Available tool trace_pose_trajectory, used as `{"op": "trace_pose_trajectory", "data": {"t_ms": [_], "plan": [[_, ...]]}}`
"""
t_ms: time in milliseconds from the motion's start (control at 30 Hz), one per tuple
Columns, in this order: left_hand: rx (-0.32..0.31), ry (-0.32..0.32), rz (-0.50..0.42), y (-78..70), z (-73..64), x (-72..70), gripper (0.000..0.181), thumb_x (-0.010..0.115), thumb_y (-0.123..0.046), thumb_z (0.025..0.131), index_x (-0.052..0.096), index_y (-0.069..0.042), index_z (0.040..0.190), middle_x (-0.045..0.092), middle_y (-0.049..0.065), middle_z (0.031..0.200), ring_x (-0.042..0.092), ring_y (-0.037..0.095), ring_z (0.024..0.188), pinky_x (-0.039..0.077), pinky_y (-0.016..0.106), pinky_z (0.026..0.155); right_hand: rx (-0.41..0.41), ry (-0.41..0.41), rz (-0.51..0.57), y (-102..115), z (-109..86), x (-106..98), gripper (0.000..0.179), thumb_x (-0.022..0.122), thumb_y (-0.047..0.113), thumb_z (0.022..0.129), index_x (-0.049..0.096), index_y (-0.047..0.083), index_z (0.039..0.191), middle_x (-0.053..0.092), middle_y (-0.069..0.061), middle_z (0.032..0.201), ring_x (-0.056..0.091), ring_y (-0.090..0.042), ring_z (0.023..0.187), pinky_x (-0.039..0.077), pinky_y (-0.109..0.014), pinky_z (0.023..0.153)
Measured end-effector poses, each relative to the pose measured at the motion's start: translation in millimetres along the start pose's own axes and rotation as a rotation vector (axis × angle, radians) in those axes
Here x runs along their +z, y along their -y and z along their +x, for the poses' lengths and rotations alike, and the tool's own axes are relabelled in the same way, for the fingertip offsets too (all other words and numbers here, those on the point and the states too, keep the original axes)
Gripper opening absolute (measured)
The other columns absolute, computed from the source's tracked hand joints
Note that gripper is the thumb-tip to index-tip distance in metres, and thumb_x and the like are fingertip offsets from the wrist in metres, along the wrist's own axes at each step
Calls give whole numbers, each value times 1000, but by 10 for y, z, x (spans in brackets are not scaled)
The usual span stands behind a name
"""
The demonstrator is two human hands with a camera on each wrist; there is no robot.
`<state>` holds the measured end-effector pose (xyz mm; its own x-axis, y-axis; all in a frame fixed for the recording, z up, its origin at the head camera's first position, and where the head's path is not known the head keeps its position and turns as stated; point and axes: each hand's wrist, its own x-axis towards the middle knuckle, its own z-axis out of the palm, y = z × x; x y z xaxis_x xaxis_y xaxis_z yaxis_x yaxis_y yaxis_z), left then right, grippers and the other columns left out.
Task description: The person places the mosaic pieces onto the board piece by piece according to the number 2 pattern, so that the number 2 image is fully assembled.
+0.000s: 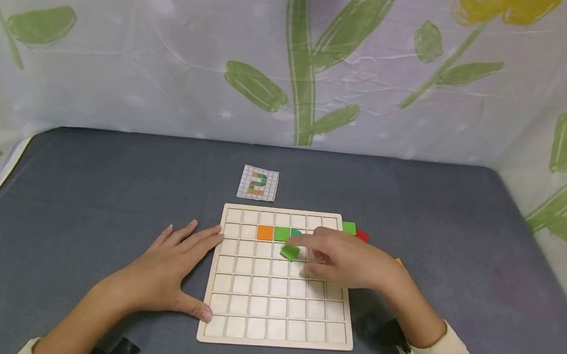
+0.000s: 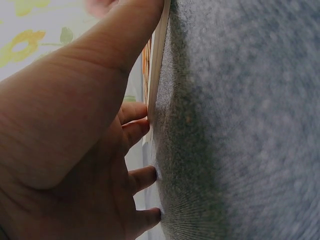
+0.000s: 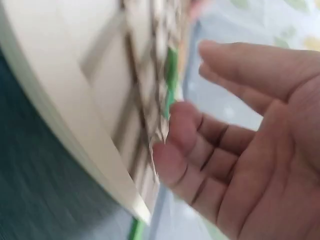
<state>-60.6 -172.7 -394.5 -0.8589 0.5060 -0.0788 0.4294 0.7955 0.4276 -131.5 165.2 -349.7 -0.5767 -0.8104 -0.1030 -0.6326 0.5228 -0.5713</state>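
Observation:
A wooden grid board (image 1: 238, 304) lies on the dark table. In its upper rows sit an orange square tile (image 1: 264, 233), a green square tile (image 1: 281, 234) and a darker green piece (image 1: 296, 232) partly covered by a finger. Just below, another green tile (image 1: 290, 252) lies askew across the grid lines. Over it reaches my right hand (image 1: 346, 257), index finger extended near the tile; the right wrist view shows nothing pinched between the fingers. My left hand (image 1: 161, 269) rests at the board's left edge, fingers spread, fingertips and thumb touching the rim.
A small printed pattern card (image 1: 258, 184) lies behind the board. Beyond the board's right edge are a green tile (image 1: 349, 228), a red tile (image 1: 362, 236) and a bit of orange (image 1: 399, 261), partly hidden by my right arm. A flower-printed curtain (image 1: 173, 25) hangs behind the table.

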Motion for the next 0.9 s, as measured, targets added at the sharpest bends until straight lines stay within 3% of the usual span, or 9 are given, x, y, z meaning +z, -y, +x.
{"op": "trace_pose_trajectory", "data": {"t_ms": [133,300,400,567,900], "plan": [[-7,5,-5,-9,5,12,129,69,-86,59,29,-15,160,26,3,164,17,44,148,10,70,112,5,21,-138,30,42,122,38,68,13,96,66,15,133,48,8,79,43,-7,68,42,-24,60],[5,-1,0,-23,5,-5,127,68,-85,61,30,-14,159,27,4,163,19,45,147,12,72,111,-62,-113,-167,1,54,157,26,72,0,87,77,12,109,51,5,80,41,-6,61,40,-22,55],[11,2,7,-26,8,-18,126,67,-85,62,29,-14,159,27,3,163,19,44,148,12,71,111,-98,-161,-173,-17,64,161,28,71,-8,84,78,11,103,53,4,81,42,-6,61,38,-21,53],[13,2,13,-28,9,-18,127,67,-85,62,29,-14,159,27,3,164,20,44,148,12,71,111,-104,-178,-197,-25,81,172,34,66,-14,82,78,11,102,58,2,85,48,-8,66,41,-20,56],[17,-14,16,-16,13,0,127,69,-85,61,30,-13,159,29,4,163,21,44,147,13,70,111,-82,-145,-217,3,65,157,25,72,-5,85,77,8,106,63,-2,101,58,-11,79,50,-25,68]]}}
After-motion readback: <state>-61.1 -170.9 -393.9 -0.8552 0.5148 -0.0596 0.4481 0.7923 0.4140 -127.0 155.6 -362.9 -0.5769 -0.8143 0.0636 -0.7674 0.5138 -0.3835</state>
